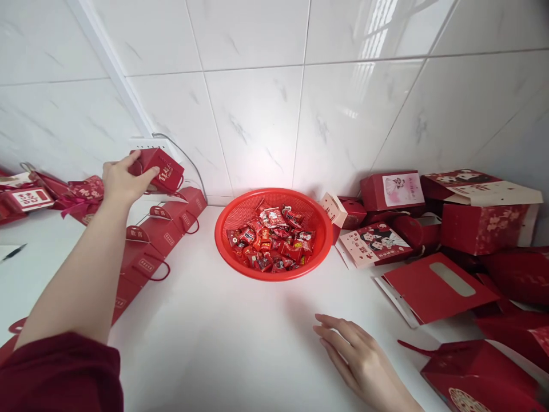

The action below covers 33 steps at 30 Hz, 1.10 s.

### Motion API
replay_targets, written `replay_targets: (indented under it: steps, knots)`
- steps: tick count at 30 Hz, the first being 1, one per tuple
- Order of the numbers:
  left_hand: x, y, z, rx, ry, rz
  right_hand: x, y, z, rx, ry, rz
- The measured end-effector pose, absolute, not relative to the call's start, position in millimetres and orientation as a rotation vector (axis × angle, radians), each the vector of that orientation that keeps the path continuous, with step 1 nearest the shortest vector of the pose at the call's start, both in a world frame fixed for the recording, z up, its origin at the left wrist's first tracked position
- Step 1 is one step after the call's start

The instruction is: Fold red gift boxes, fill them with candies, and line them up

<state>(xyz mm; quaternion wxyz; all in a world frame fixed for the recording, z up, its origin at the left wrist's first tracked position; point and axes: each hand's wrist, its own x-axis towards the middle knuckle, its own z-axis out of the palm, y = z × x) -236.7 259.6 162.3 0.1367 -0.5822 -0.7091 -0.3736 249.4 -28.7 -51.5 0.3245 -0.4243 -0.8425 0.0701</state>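
My left hand (122, 180) grips a small dark red gift box (165, 171) with gold characters, raised near the wall. Below it runs a row of red gift boxes (148, 260) with cord handles, standing side by side on the white table (223, 343). A red plastic basket (223, 252) at the middle holds many wrapped candies (270, 237). In front of the basket and to its right, my right hand (354, 352) hovers over or rests on the tabletop; which one I cannot tell. Its fingers are stretched out and nothing is in them.
Red boxes of several designs crowd the right side, among them a flat red box (441, 286) and a box with a couple's picture (377, 243). Ribboned boxes (83, 197) and a pen (15, 252) lie at far left. A socket strip with a grey cable (184, 154) is by the tiled wall.
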Motion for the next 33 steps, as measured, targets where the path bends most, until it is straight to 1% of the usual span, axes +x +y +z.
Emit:
replay_targets:
  steps: [2, 5, 9, 13, 26, 31, 33]
  knots:
    - [-237.6, 283.8, 156.3, -1.632, -2.089, -1.203, 250.9, -27.3, -52.6, -1.124, -2.214, 0.181]
    - [-237.8, 305.2, 138.3, -1.646, -2.078, -1.281, 252.6, -25.5, -54.2, -1.138, -2.221, 0.178]
    - [-242.6, 313.3, 114.4, -1.59, -2.121, -1.328, 254.1, -24.4, -55.1, -1.146, -2.23, 0.196]
    - [-251.2, 315.3, 100.1, -1.547, -2.157, -1.342, 254.7, -24.8, -55.6, -1.156, -2.245, 0.213]
    - [-252.0, 331.8, 94.1, -1.711, -2.106, -1.224, 253.6, -23.2, -54.1, -1.17, -2.252, 0.206]
    - [-253.5, 337.5, 93.5, -1.793, -2.155, -1.099, 253.0, -22.2, -51.7, -1.172, -2.238, 0.205]
    - [-254.0, 341.3, 94.1, -1.935, -2.117, -1.001, 253.0, -22.3, -51.9, -1.169, -2.235, 0.207]
